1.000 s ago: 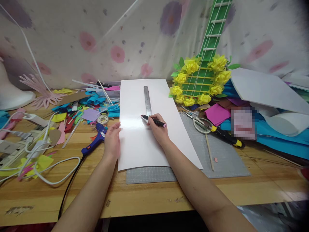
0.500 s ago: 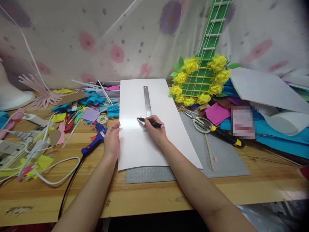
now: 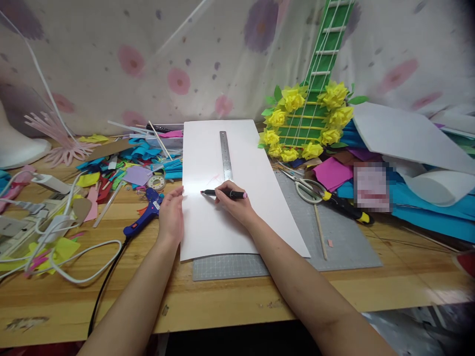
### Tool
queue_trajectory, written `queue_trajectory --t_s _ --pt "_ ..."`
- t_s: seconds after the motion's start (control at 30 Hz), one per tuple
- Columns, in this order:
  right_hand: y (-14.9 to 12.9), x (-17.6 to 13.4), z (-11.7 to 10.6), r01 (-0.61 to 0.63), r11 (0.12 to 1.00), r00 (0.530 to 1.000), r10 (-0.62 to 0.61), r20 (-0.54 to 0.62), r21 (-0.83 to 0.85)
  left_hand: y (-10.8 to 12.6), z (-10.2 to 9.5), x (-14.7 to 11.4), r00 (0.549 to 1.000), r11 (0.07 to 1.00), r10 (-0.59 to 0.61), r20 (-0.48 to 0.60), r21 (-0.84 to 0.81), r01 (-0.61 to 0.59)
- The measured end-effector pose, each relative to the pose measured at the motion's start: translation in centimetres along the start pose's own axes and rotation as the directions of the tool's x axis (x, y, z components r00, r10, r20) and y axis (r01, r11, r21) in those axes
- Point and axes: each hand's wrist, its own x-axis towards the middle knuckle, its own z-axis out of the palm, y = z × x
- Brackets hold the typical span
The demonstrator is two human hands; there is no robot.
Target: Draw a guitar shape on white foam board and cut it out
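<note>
A large white sheet [image 3: 208, 232] lies in front of me, partly over a grey cutting mat [image 3: 230, 269]. My right hand [image 3: 234, 201] grips a black marker [image 3: 224, 193] with a pink end. Its tip points left and is at or just above the sheet. Faint reddish lines show near the middle of the sheet. Just beyond this hand, a steel ruler [image 3: 225, 153] lies lengthwise on the sheet. My left hand [image 3: 170, 212] holds the sheet's left edge with its fingers bent; its thumb is hard to make out.
To the left lie a blue glue gun [image 3: 148, 212], a tape roll [image 3: 156, 183], paper scraps and a power strip [image 3: 33, 227] with cables. A green guitar-shaped piece with yellow flowers [image 3: 293, 99] stands behind. Scissors [image 3: 309, 190], a yellow-black cutter [image 3: 349, 207] and a stick [image 3: 320, 232] lie right.
My right hand has brought the marker's tip left and slightly nearer to me, and the marker now lies flatter. My left hand stays at the sheet's edge.
</note>
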Motion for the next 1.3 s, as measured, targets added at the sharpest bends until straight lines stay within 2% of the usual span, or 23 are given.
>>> queue_trajectory --t_s 0.13,0.27,0.33,0.5,0.7,1.0,1.17,1.3 --pt "0.2 0.2 -0.1 -0.030 0.999 0.993 0.032 -0.114 0.016 0.0 0.0 0.0 1.000 1.000 0.008 0.005 -0.024 -0.008" --pt "0.3 0.4 0.1 -0.032 0.999 0.991 0.034 -0.126 0.017 0.0 0.0 0.0 1.000 1.000 0.004 0.003 -0.028 -0.004" --pt "0.2 0.3 0.2 -0.037 0.999 0.994 0.038 -0.103 0.014 -0.1 0.0 0.0 1.000 1.000 0.005 0.005 -0.024 -0.005" --pt "-0.1 0.1 -0.3 -0.045 0.999 0.998 0.044 0.043 0.008 -0.1 -0.1 0.1 1.000 1.000 0.018 0.008 -0.019 -0.018" --pt "-0.3 0.4 -0.9 -0.067 0.997 0.998 0.067 0.005 0.042 -0.1 -0.1 0.0 1.000 1.000 0.008 0.007 -0.022 -0.008" --pt "-0.4 0.2 -0.7 -0.016 1.000 0.992 0.014 0.129 0.019 -0.1 -0.1 0.1 1.000 0.999 -0.004 -0.006 -0.032 0.004" --pt "0.1 0.5 -1.7 -0.093 0.990 0.968 0.064 0.244 0.109 0.0 -0.1 0.0 1.000 0.999 0.011 0.001 -0.038 -0.011" --pt "0.2 0.8 -2.2 -0.121 0.983 0.971 0.088 0.222 0.138 0.1 0.0 -0.1 1.000 0.999 0.000 -0.003 -0.035 0.000"
